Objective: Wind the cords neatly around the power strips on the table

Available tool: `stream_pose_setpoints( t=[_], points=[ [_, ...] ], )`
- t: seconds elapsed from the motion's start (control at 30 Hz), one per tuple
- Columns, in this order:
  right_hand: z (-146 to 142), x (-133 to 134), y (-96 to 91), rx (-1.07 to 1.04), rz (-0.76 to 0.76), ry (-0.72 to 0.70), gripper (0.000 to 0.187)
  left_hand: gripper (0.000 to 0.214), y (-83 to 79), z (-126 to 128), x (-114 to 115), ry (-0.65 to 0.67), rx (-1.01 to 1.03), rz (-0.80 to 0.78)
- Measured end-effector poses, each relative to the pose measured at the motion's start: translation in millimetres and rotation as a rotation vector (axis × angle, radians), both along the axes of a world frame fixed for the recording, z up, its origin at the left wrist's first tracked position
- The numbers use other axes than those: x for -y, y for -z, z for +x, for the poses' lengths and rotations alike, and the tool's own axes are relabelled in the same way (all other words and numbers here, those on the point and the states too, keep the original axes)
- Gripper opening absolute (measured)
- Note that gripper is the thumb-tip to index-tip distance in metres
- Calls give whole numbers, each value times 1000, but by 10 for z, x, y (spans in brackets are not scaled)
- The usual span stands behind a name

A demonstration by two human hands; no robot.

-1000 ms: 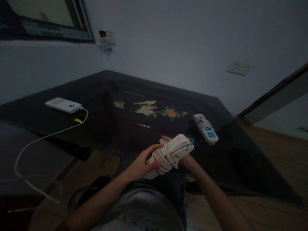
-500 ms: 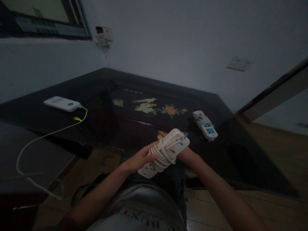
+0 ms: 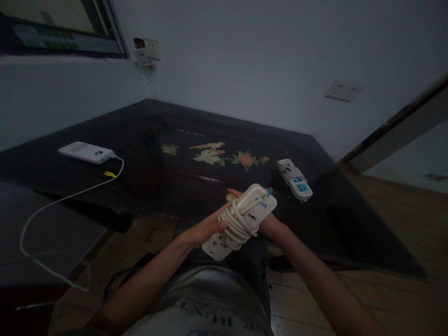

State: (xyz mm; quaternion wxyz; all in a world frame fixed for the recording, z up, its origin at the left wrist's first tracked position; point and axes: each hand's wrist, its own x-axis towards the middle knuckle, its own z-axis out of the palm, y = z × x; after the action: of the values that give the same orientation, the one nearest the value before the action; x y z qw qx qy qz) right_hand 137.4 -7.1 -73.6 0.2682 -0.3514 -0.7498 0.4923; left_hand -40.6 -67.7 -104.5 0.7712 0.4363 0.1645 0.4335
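Observation:
A white power strip (image 3: 266,208) with its own white cord (image 3: 235,227) wound round its middle is held up, tilted, over the near table edge. My left hand (image 3: 206,229) is closed round its left side, thumb lying across the coils. Behind the strip, my right hand (image 3: 269,226) supports it from the right; most of its fingers are hidden, with fingertips showing past the upper left side beside a pale end piece (image 3: 230,198), perhaps the plug. Blue and yellow-green wire ends (image 3: 268,192) stick out at the strip's top.
On the dark table (image 3: 336,186) with a bird-and-flower inlay lies a second power strip (image 3: 296,180), its cord wrapped, at right. At left is a white device (image 3: 86,152) whose white cable (image 3: 52,202) hangs off the edge, near a yellow tag (image 3: 109,174). Wall sockets (image 3: 341,90) are behind.
The view has shifted slightly, so table things sit a little further left. Both hands keep their hold, and the power strip has turned only slightly.

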Motion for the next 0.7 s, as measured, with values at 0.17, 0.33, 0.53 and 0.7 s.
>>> stream_pose_setpoints(
  t=[0.17, 0.33, 0.53, 0.7],
  points=[
    [42, -132, 140, 52, 115, 21, 46, 74, 59, 22, 20, -59, -16, 6],
    [115, -268, 184, -33, 106, 144, 40, 62, 46, 46, 45, -161, -17, 3],
    [198, -196, -36, -84, 27, 288, 40, 57, 38, 55, 77, -204, -66, 44],
    [137, -100, -73, -93, -2, 324, 22, 58, 62, 55, 64, -249, -53, 5]
  ],
)
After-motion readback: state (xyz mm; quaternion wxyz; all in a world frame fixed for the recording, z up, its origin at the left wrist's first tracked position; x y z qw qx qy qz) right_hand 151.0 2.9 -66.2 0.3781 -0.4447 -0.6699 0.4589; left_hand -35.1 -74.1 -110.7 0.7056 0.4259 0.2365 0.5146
